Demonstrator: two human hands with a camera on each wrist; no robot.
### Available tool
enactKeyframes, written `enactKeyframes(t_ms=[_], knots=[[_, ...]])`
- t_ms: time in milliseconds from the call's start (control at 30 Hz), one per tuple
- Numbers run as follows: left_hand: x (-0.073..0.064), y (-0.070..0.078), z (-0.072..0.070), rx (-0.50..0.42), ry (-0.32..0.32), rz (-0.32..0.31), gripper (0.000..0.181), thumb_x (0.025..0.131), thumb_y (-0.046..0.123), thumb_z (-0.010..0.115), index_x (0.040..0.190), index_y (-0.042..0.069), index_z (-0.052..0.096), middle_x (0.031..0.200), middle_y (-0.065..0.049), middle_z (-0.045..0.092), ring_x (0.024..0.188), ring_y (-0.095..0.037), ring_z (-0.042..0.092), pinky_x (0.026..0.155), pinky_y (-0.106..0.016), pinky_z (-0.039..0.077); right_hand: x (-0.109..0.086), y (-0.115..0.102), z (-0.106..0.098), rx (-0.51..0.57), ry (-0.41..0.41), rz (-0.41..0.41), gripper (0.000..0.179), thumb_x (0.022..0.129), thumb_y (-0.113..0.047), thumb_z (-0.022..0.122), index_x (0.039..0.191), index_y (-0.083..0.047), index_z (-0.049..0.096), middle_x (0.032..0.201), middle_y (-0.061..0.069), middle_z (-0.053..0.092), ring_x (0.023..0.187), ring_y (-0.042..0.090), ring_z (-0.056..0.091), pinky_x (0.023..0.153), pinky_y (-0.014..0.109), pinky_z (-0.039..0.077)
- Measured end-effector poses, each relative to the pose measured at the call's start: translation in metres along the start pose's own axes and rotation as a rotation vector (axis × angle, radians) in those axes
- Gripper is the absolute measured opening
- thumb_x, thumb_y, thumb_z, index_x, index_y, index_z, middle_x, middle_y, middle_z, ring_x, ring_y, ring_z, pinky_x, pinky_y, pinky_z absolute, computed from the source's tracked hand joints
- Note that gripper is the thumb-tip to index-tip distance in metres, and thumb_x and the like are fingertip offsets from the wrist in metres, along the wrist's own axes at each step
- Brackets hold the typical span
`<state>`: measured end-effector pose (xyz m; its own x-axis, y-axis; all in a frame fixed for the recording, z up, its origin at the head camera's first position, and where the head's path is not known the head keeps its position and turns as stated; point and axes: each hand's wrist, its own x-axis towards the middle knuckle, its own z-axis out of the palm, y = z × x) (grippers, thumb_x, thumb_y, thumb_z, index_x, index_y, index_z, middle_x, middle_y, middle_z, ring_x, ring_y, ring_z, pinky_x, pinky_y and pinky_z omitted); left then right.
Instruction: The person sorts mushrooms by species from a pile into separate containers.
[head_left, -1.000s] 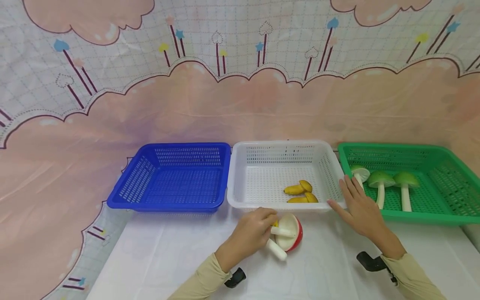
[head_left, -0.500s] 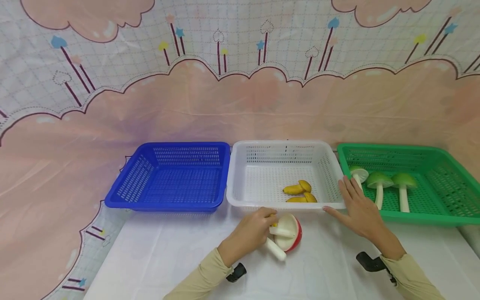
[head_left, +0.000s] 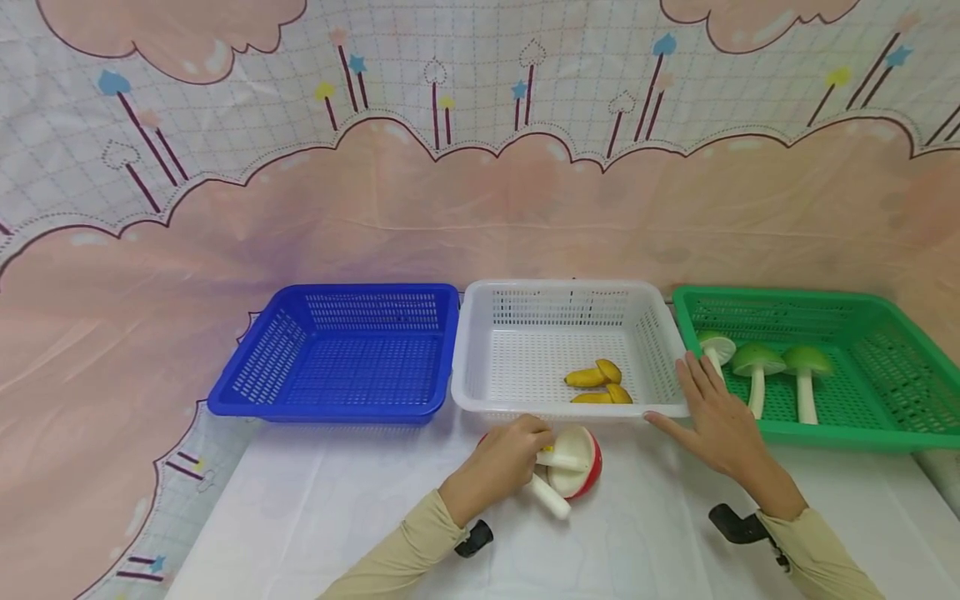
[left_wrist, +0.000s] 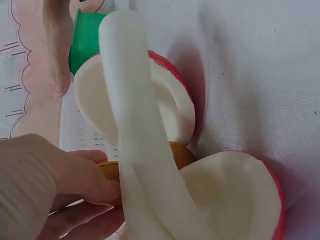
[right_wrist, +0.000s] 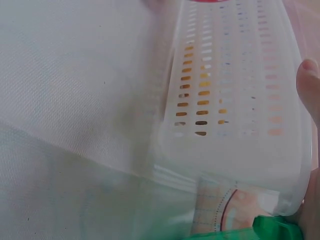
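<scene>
Right hand [head_left: 716,425], fingers straight, has slid its thumb slightly left at the front corner of the white basket [head_left: 555,408], while the left hand [head_left: 497,462] pinches a yellow mushroom [left_wrist: 111,172] beside red-capped mushrooms [left_wrist: 232,192], just in front of that basket.

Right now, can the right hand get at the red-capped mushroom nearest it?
Probably yes: only bare tablecloth shows between the right hand and that red-capped mushroom; the left hand sits on its far side.
</scene>
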<state>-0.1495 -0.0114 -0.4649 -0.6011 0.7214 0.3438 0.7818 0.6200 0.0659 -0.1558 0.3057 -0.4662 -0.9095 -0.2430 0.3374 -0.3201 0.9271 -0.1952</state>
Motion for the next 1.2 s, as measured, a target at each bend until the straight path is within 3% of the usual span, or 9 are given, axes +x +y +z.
enactKeyframes(t_ms=[200, 300, 467, 633, 933, 1200], knots=[[-0.001, -0.001, 0.0, -0.026, 0.057, 0.027, 0.031, 0.072, -0.009, 0.063, 0.092, 0.013, 0.071, 0.096, 0.002, 0.065, 0.091, -0.012, 0.061, 0.07, -0.02, 0.052, 0.0, 0.0, 0.001, -0.004, 0.016, -0.001, 0.092, 0.085, -0.056, 0.058, 0.143, 0.009, 0.029, 0.149, 0.028, 0.024, 0.138, 0.045, 0.019, 0.08, 0.06, 0.045], [-0.002, -0.001, 0.0, -0.057, 0.11, 0.053, 0.03, 0.073, -0.009, 0.063, 0.093, 0.011, 0.072, 0.097, 0.001, 0.065, 0.091, -0.012, 0.061, 0.075, -0.019, 0.051, 0.0, 0.0, 0.001, -0.006, 0.023, -0.001, 0.092, 0.085, -0.056, 0.059, 0.143, 0.009, 0.029, 0.149, 0.028, 0.025, 0.138, 0.044, 0.02, 0.074, 0.056, 0.047], [-0.002, 0.0, -0.004, -0.123, 0.22, 0.097, 0.029, 0.073, -0.01, 0.064, 0.095, 0.006, 0.072, 0.097, -0.002, 0.064, 0.089, -0.013, 0.061, 0.079, -0.018, 0.05, -0.001, 0.0, 0.001, -0.003, 0.026, 0.004, 0.092, 0.085, -0.056, 0.059, 0.143, 0.008, 0.029, 0.15, 0.027, 0.024, 0.138, 0.043, 0.019, 0.076, 0.058, 0.047], [-0.001, 0.002, -0.008, -0.178, 0.3, 0.099, 0.025, 0.076, -0.009, 0.062, 0.095, 0.004, 0.073, 0.097, -0.004, 0.065, 0.09, -0.013, 0.062, 0.082, -0.017, 0.049, 0.0, -0.001, 0.0, 0.002, 0.02, 0.011, 0.092, 0.085, -0.057, 0.058, 0.144, 0.008, 0.029, 0.151, 0.026, 0.023, 0.139, 0.043, 0.019, 0.075, 0.057, 0.046], [0.001, 0.008, -0.012, -0.258, 0.363, 0.107, 0.022, 0.076, -0.006, 0.065, 0.094, 0.005, 0.073, 0.097, -0.004, 0.067, 0.093, -0.012, 0.063, 0.085, -0.018, 0.049, 0.0, 0.0, 0.0, -0.006, 0.025, 0.002, 0.093, 0.084, -0.057, 0.059, 0.144, 0.008, 0.029, 0.15, 0.027, 0.024, 0.138, 0.043, 0.019, 0.068, 0.052, 0.049], [0.001, 0.01, -0.017, -0.372, 0.369, 0.079, 0.024, 0.076, -0.007, 0.068, 0.097, 0.003, 0.072, 0.1, -0.004, 0.066, 0.095, -0.012, 0.062, 0.086, -0.013, 0.046, 0.0, -0.001, 0.001, -0.009, 0.021, 0.014, 0.094, 0.084, -0.057, 0.059, 0.144, 0.008, 0.028, 0.151, 0.026, 0.023, 0.139, 0.042, 0.018, 0.074, 0.057, 0.047]])
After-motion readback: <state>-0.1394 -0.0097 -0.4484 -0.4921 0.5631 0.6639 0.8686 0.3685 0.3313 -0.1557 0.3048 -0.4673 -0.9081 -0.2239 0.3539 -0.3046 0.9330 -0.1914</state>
